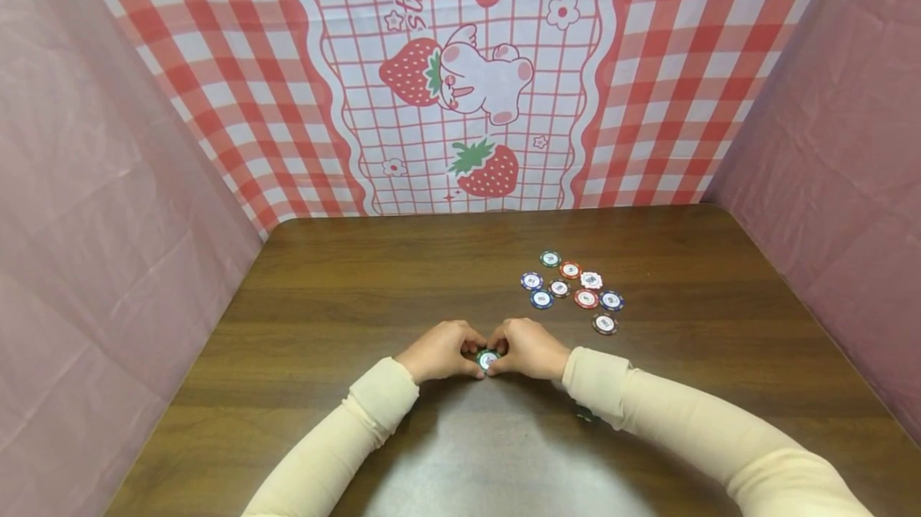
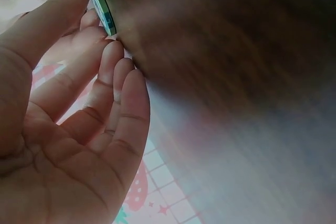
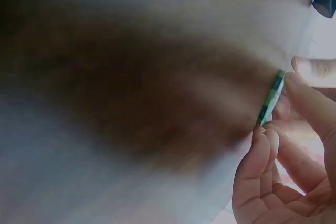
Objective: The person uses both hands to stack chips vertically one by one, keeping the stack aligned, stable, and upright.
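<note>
A green-edged poker chip (image 1: 488, 360) with a white centre lies flat at the middle of the wooden table, between both hands. My left hand (image 1: 442, 351) holds it from the left, thumb at the near edge and fingertips at the far edge. From the right, my right hand (image 1: 530, 349) pinches the same chip in a mirrored way. The chip's striped green rim (image 2: 103, 6) shows past the thumb in the left wrist view. In the right wrist view the rim (image 3: 271, 98) sits between thumb and fingertips.
Several loose poker chips lie to the right, including a red chip (image 1: 586, 298), a white chip (image 1: 592, 280) and a blue chip (image 1: 541, 299). Another green chip (image 1: 586, 415) peeks out below the right sleeve. A checked strawberry cloth (image 1: 662, 101) hangs behind the table.
</note>
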Demonstrator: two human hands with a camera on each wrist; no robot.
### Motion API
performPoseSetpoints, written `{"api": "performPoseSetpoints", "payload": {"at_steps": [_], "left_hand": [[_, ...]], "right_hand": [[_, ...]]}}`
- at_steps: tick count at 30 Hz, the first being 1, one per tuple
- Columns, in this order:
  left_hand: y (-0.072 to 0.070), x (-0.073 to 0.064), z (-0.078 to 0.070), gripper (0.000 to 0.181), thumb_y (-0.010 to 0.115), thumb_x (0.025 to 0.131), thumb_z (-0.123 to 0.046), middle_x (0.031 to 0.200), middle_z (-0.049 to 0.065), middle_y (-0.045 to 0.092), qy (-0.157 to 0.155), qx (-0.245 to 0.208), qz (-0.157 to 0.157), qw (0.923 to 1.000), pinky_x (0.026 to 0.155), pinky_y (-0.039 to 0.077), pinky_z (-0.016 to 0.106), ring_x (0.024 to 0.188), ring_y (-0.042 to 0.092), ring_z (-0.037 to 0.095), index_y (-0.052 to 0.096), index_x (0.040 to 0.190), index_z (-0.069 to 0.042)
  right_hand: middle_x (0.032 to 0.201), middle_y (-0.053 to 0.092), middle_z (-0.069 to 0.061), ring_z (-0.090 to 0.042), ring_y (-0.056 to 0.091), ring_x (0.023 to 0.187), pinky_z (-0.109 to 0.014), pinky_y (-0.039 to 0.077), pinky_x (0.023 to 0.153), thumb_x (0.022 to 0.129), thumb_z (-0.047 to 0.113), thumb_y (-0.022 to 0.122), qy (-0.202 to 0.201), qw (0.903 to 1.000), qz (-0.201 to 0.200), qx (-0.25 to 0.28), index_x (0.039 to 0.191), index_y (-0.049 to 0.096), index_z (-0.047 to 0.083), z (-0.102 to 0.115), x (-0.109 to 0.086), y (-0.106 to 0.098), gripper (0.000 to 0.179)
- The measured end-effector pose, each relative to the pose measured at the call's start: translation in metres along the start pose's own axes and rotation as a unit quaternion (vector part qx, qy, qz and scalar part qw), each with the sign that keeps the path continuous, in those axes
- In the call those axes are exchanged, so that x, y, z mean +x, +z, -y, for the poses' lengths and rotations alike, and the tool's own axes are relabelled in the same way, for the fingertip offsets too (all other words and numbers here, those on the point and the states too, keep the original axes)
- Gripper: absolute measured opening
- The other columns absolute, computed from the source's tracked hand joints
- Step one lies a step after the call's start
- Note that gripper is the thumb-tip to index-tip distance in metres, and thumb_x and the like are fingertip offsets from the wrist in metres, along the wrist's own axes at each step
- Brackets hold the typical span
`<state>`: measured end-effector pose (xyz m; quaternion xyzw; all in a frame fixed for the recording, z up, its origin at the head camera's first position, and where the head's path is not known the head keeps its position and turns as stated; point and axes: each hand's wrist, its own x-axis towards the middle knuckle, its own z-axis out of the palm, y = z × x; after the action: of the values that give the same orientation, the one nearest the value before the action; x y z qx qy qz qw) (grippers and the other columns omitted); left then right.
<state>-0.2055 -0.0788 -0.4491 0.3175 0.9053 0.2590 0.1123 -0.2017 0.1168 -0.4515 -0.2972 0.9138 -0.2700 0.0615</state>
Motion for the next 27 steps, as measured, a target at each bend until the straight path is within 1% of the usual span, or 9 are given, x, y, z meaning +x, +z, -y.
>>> {"api": "performPoseSetpoints", "payload": {"at_steps": [4, 7, 11, 14, 20, 25, 27], "left_hand": [[0.000, 0.000, 0.000, 0.039, 0.085, 0.073, -0.022, 0.089, 0.003, 0.066, -0.003, -0.004, 0.004, 1.0000, 0.075, 0.046, 0.021, 0.084, 0.060, 0.014, 0.074, 0.109, -0.010], [0.000, 0.000, -0.001, 0.039, 0.086, 0.073, -0.022, 0.089, 0.003, 0.065, -0.004, -0.008, 0.003, 1.0000, 0.075, 0.046, 0.021, 0.084, 0.059, 0.014, 0.075, 0.108, -0.010], [0.001, 0.001, -0.001, 0.038, 0.086, 0.072, -0.022, 0.089, 0.002, 0.065, -0.007, -0.008, 0.002, 0.9999, 0.075, 0.046, 0.021, 0.083, 0.059, 0.013, 0.075, 0.106, -0.011], [0.001, 0.002, -0.001, 0.038, 0.086, 0.072, -0.022, 0.089, 0.002, 0.065, -0.006, -0.003, 0.001, 1.0000, 0.075, 0.047, 0.021, 0.083, 0.059, 0.014, 0.075, 0.106, -0.010], [0.002, 0.004, -0.001, 0.037, 0.086, 0.071, -0.020, 0.088, 0.002, 0.064, 0.004, 0.007, -0.005, 1.0000, 0.074, 0.046, 0.021, 0.083, 0.060, 0.014, 0.075, 0.105, -0.010], [0.003, 0.003, 0.000, 0.035, 0.086, 0.070, -0.019, 0.087, 0.002, 0.065, 0.014, 0.007, -0.013, 0.9998, 0.074, 0.047, 0.022, 0.082, 0.060, 0.015, 0.076, 0.103, -0.010], [0.003, 0.002, 0.000, 0.035, 0.086, 0.070, -0.018, 0.088, 0.003, 0.065, 0.016, 0.005, -0.014, 0.9998, 0.075, 0.047, 0.023, 0.083, 0.061, 0.016, 0.076, 0.102, -0.010]], "right_hand": [[0.077, 0.066, 0.002, -0.007, 0.055, 0.072, -0.020, 0.044, 0.066, 0.070, 0.024, 0.086, -0.005, 0.9998, -0.007, 0.017, 0.091, 0.076, 0.010, -0.004, -0.001, -0.004, 0.027], [0.079, 0.067, 0.001, -0.008, 0.057, 0.073, -0.020, 0.045, 0.067, 0.072, 0.022, 0.085, -0.008, 0.9990, -0.017, 0.041, 0.092, 0.076, 0.009, -0.009, -0.003, -0.009, 0.027], [0.081, 0.068, 0.000, -0.006, 0.057, 0.071, -0.020, 0.046, 0.065, 0.076, 0.022, 0.083, 0.001, 0.9959, -0.034, 0.084, 0.098, 0.074, 0.005, -0.014, -0.007, -0.017, 0.029], [0.082, 0.069, -0.001, -0.005, 0.057, 0.069, -0.021, 0.047, 0.062, 0.078, 0.023, 0.082, 0.011, 0.9925, -0.058, 0.107, 0.101, 0.073, 0.003, -0.019, -0.011, -0.025, 0.032], [0.084, 0.069, -0.001, -0.006, 0.058, 0.069, -0.022, 0.048, 0.062, 0.078, 0.026, 0.082, 0.039, 0.9865, -0.102, 0.122, 0.105, 0.072, 0.002, -0.029, -0.022, -0.040, 0.037], [0.082, 0.069, 0.001, -0.005, 0.057, 0.068, -0.022, 0.048, 0.063, 0.076, 0.024, 0.083, 0.050, 0.9829, -0.139, 0.111, 0.104, 0.073, 0.004, -0.041, -0.034, -0.048, 0.036], [0.083, 0.069, 0.001, -0.005, 0.057, 0.069, -0.021, 0.048, 0.064, 0.077, 0.025, 0.083, 0.058, 0.9816, -0.148, 0.106, 0.104, 0.073, 0.004, -0.046, -0.040, -0.051, 0.035]]}}
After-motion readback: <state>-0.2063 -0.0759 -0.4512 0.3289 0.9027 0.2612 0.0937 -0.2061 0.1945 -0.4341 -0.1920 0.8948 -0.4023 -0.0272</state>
